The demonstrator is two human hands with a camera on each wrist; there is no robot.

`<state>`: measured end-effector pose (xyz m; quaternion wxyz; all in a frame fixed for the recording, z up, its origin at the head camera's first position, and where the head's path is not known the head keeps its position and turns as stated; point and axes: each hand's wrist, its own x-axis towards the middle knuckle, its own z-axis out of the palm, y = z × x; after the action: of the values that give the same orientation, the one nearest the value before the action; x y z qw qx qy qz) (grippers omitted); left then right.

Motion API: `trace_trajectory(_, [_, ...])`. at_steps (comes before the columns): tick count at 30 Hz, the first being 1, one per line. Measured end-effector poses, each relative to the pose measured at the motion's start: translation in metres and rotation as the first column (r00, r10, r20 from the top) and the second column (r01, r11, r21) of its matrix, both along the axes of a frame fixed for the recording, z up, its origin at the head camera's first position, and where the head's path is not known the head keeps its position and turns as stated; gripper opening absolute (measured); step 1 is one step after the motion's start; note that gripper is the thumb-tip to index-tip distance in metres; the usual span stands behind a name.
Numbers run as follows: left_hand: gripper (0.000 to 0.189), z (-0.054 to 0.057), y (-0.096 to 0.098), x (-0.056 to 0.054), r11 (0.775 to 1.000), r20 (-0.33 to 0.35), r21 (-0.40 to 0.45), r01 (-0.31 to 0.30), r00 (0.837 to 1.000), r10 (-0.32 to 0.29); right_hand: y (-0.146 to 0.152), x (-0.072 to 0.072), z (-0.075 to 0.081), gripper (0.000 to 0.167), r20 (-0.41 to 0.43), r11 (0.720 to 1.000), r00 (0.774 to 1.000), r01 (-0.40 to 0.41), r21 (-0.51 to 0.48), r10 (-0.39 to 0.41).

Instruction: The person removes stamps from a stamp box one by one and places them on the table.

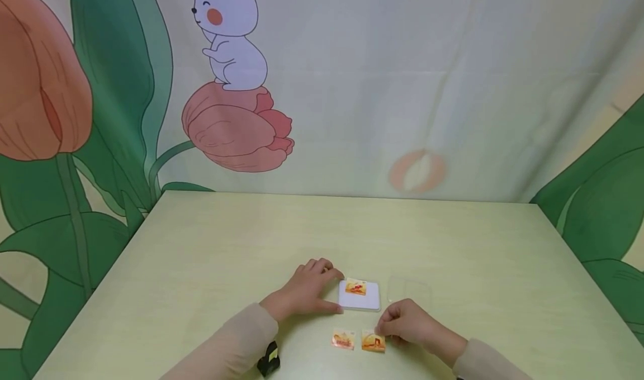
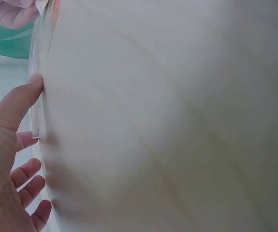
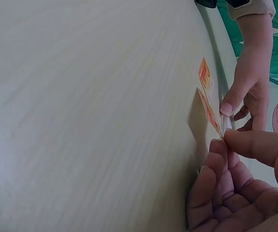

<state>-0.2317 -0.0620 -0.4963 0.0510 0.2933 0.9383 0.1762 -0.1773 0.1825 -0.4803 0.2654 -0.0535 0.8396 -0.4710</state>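
Observation:
A small orange-and-yellow picture card [image 1: 373, 342] is pinched between the thumb and fingertips of my right hand [image 1: 410, 325]. The right wrist view shows this card tilted up over the table, casting a shadow. Left of it lies a similar, paler card [image 1: 343, 340]. My left hand [image 1: 308, 293] rests at the left end of a flat white case [image 1: 367, 300]; its thumb and index fingertip touch two corners, the other fingers spread. On the case's upper part lies another orange card [image 1: 355, 287]. The left wrist view catches the case edge-on beside the thumb [image 2: 25, 99].
A clear plastic lid [image 1: 408, 278] lies right of the case, just beyond my right hand. Near the left sleeve is a small black object [image 1: 269, 360]. The pale table [image 1: 241, 234] reaches back to a curtain [image 1: 342, 117] printed with flowers and a rabbit.

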Motion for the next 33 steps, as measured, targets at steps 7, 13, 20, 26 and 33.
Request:
trace_trajectory(7, [0.059, 0.0003, 0.0005, 0.0004, 1.0, 0.005, -0.002, -0.002, 1.0, 0.003, -0.0003, 0.0002, 0.0005, 0.011, -0.01, 1.0, 1.0, -0.002, 0.029, 0.002])
trace_trajectory(13, [0.059, 0.0019, 0.0017, 0.0, 1.0, 0.013, -0.003, -0.003, 1.0, 0.003, 0.0011, -0.0007, 0.0007, 0.018, -0.023, 0.999, 1.0, 0.002, 0.053, -0.001])
trace_trajectory(20, [0.06, 0.0039, 0.0019, 0.0014, 1.0, 0.01, -0.004, -0.004, 1.0, 0.004, 0.0013, 0.0017, 0.0018, 0.02, -0.057, 0.998, 0.998, 0.022, 0.06, -0.019])
trace_trajectory(26, [0.061, 0.0027, 0.0008, 0.0015, 1.0, 0.007, -0.004, -0.011, 1.0, 0.011, 0.001, 0.0037, 0.0017, 0.021, -0.09, 0.998, 0.996, 0.026, 0.051, -0.022])
trace_trajectory(33, [0.06, 0.0026, -0.0002, 0.0024, 1.0, 0.01, 0.007, -0.003, 1.0, 0.003, -0.0008, 0.0058, 0.004, 0.02, -0.1, 0.996, 0.994, 0.06, 0.068, -0.053])
